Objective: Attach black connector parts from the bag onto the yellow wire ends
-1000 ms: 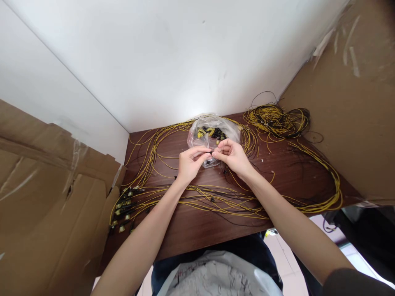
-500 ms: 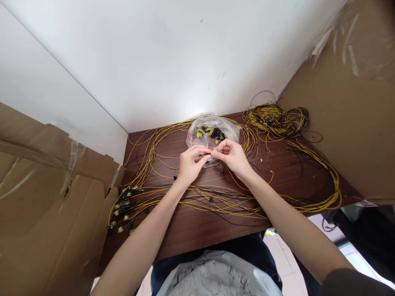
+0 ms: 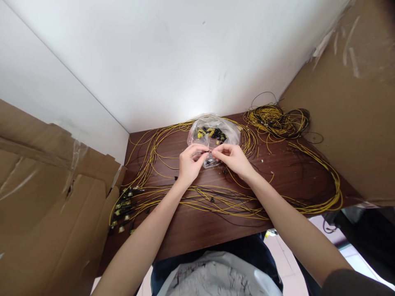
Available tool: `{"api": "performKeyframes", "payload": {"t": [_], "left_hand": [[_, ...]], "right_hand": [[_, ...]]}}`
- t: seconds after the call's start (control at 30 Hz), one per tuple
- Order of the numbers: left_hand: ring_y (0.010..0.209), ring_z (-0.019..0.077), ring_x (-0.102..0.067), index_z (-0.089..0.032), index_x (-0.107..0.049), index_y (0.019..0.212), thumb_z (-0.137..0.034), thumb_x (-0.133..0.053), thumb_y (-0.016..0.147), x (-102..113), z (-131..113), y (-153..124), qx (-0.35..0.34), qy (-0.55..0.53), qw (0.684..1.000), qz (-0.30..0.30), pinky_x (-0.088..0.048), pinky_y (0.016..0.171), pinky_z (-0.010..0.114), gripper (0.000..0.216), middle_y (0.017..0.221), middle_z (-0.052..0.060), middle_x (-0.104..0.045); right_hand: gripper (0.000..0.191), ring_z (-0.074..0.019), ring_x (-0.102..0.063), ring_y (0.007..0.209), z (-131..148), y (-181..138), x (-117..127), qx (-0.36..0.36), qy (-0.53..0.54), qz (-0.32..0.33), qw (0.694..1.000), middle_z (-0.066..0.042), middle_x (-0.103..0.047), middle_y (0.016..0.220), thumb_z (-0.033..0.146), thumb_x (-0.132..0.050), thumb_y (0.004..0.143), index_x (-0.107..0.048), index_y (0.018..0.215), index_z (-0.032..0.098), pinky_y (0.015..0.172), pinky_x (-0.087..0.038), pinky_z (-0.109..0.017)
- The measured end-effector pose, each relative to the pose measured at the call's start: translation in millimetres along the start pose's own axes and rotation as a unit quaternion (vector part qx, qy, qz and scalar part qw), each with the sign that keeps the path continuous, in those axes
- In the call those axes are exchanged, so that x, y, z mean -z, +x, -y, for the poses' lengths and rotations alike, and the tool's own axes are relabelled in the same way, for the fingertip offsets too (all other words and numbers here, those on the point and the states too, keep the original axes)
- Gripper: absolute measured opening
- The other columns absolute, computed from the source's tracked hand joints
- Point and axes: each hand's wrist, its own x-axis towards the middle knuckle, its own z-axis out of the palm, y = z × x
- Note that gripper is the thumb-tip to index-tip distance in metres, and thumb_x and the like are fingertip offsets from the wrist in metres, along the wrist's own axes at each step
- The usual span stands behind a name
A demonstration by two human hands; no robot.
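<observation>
Above the front of a clear plastic bag (image 3: 197, 123), my left hand (image 3: 191, 161) and my right hand (image 3: 233, 159) meet almost fingertip to fingertip. Thumb and forefinger of my left hand pinch a small dark piece (image 3: 209, 151), too tiny to name. My right hand is closed in a pinch at the piece's other side; what lies inside its fingers is hidden. A yellow wire (image 3: 235, 177) emerges below my right hand, but its upper end is out of sight. Inside the bag lie black and yellow small parts (image 3: 212, 133).
Yellow and black wires (image 3: 197, 201) stretch across the brown table (image 3: 185, 234), with black connector ends (image 3: 123, 207) at left. A tangled wire bundle (image 3: 274, 119) sits at back right. Cardboard (image 3: 52, 205) stands left, another cardboard sheet (image 3: 345, 123) right, and a white wall (image 3: 185, 61) behind.
My fingertips have drawn slightly apart, showing more of the small dark piece between them. The right-hand fingers have lowered a little. The view has shifted very slightly.
</observation>
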Motion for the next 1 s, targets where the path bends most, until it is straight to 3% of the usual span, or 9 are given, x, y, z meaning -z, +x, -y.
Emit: {"api": "performKeyframes", "payload": {"t": [0.33, 0.53, 0.83, 1.0], "left_hand": [[0.088, 0.0163, -0.062, -0.016, -0.069, 0.083, -0.017, -0.065, 0.075, 0.0, -0.4, -1.5, -0.008, -0.006, 1.0, 0.018, -0.054, 0.076, 0.027, 0.009, 0.091, 0.007, -0.065], [0.088, 0.0164, -0.063, -0.016, -0.069, 0.083, -0.019, -0.065, 0.074, -0.3, -2.7, -1.6, 0.008, -0.014, 1.0, 0.013, -0.054, 0.078, 0.028, 0.01, 0.09, 0.007, -0.066], [0.077, 0.0123, -0.063, -0.014, -0.065, 0.078, -0.014, -0.066, 0.07, -3.3, -3.8, -0.1, 0.038, -0.06, 0.997, -0.002, -0.052, 0.075, 0.024, 0.008, 0.081, 0.004, -0.065], [0.076, 0.0114, -0.061, -0.014, -0.063, 0.076, -0.013, -0.067, 0.069, -4.7, -5.5, 0.8, 0.038, -0.075, 0.996, -0.01, -0.052, 0.074, 0.023, 0.008, 0.078, 0.003, -0.062]], "right_hand": [[0.028, -0.0111, -0.05, 0.053, -1.1, 0.4, 1.5, -0.004, -0.019, 0.009, 1.0, -0.002, -0.062, 0.06, 0.042, -0.065, 0.071, -0.063, 0.064, 0.015, 0.055, -0.04, -0.026], [0.026, -0.0131, -0.054, 0.057, -4.7, 0.0, -0.5, 0.046, -0.076, 0.003, 0.996, -0.003, -0.064, 0.064, 0.04, -0.061, 0.075, -0.063, 0.067, 0.015, 0.059, -0.042, -0.027], [0.023, -0.0145, -0.056, 0.062, -5.2, -3.3, -3.7, 0.081, -0.119, 0.0, 0.99, -0.004, -0.065, 0.069, 0.037, -0.059, 0.078, -0.065, 0.076, 0.015, 0.06, -0.041, -0.027], [0.028, -0.0138, -0.054, 0.059, -5.3, -2.9, -3.4, 0.064, -0.131, 0.001, 0.989, -0.003, -0.063, 0.065, 0.04, -0.057, 0.079, -0.063, 0.069, 0.015, 0.059, -0.04, -0.027]]}}
